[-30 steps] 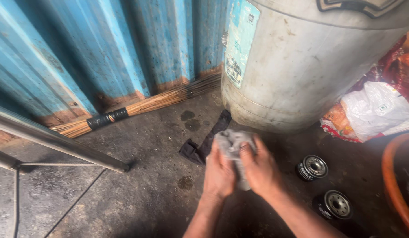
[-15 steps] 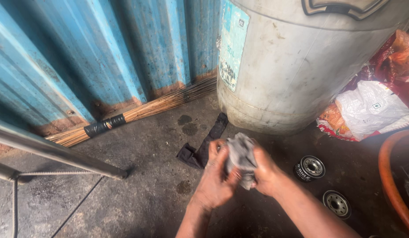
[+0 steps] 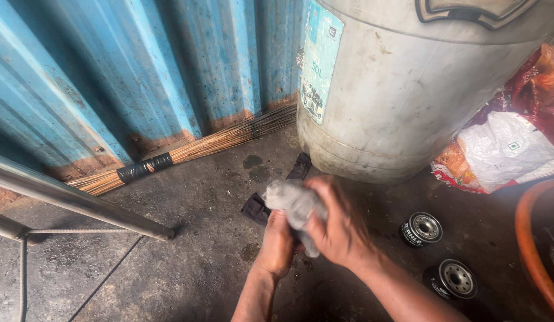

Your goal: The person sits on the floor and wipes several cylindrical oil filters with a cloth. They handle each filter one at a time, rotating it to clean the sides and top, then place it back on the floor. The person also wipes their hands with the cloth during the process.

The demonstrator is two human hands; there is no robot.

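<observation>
Low over the floor [image 3: 169,262], both hands wring a grey rag [image 3: 292,203].
Left hand [image 3: 277,244] and right hand [image 3: 339,229] grip it; drum [image 3: 402,101] close behind, filters [image 3: 421,228] right, open concrete left.

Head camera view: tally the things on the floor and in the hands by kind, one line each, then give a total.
Oil filters: 2
Grey rag, held by the left hand and right hand: 1
Stick broom: 1
Large grey drum: 1
Black cloth on the floor: 1
White plastic bag: 1
Total: 7
</observation>
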